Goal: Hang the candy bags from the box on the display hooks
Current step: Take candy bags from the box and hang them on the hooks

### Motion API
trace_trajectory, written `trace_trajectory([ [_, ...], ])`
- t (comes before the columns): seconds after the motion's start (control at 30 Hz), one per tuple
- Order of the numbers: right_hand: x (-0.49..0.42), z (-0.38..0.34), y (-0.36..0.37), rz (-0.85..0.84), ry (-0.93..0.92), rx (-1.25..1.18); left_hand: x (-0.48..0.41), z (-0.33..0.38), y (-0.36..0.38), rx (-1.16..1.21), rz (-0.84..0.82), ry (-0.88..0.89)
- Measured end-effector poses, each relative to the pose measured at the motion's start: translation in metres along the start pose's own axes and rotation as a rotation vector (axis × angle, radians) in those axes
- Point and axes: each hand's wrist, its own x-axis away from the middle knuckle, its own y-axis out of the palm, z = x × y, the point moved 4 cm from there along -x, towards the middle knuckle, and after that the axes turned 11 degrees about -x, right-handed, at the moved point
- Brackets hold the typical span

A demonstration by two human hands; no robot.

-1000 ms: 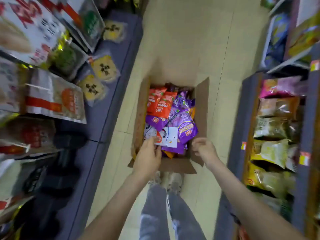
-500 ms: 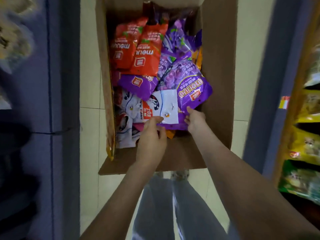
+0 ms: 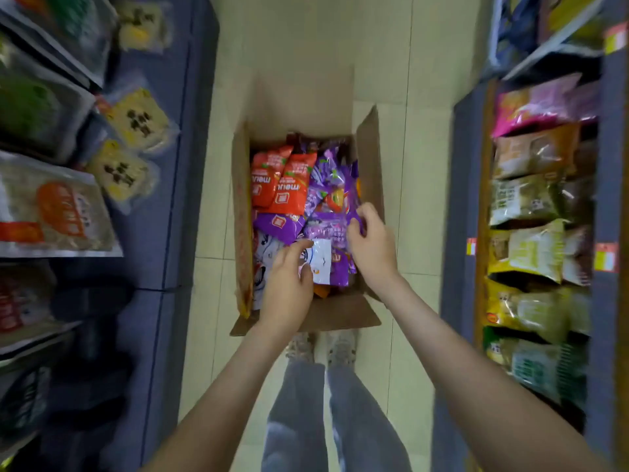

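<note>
We see a plain brown cardboard box (image 3: pixel 369 158). In the box's far left corner, orange-red bags (image 3: pixel 272 185) carry white lettering. Purple bags (image 3: pixel 282 228) with red and white marks fill the rest. A white bag (image 3: pixel 323 257) printed in black lies at the box's near edge. Around the box the floor (image 3: pixel 306 46) is pale cream tile. Left of the box are yellow packets (image 3: pixel 136 119) with dark specks on blue-grey shelving (image 3: pixel 163 199). Right of the box are pink, tan and yellow-green packs (image 3: pixel 531 103).

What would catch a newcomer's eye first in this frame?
The open box on the aisle floor, packed with red and purple bags. Both hands are in it: the left hand pinches a white bag, the right hand grips a purple bag. Stocked shelves flank it.
</note>
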Motion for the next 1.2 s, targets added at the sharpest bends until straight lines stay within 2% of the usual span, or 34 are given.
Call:
trace_trajectory([
  [0.17,0.059,-0.147,-0.06,-0.245,-0.204,0.105,0.045,0.074,-0.108,0.107,0.139,0.089],
  [0.33,0.121,-0.285,-0.082,-0.39,-0.372,-0.087,0.114,0.128,-0.213,0.526,0.261,0.155],
  [0.43,0.163,-0.367,-0.077,-0.502,-0.527,-0.189,0.158,0.131,-0.276,0.737,0.422,0.114],
  [0.6,0.229,-0.468,-0.045,-0.644,-0.669,-0.353,0.241,0.127,-0.373,0.868,0.653,0.142],
  [0.77,0.297,-0.536,0.01,-0.791,-0.662,-0.503,0.326,0.105,-0.451,0.934,0.912,0.175],
  [0.97,0.398,-0.575,0.095,-1.128,-0.449,-0.657,0.43,0.067,-0.532,0.936,1.202,0.208],
  [1.2,0.495,-0.626,0.159,-1.175,-0.474,-0.764,0.509,0.019,-0.603,0.784,1.406,0.141],
])
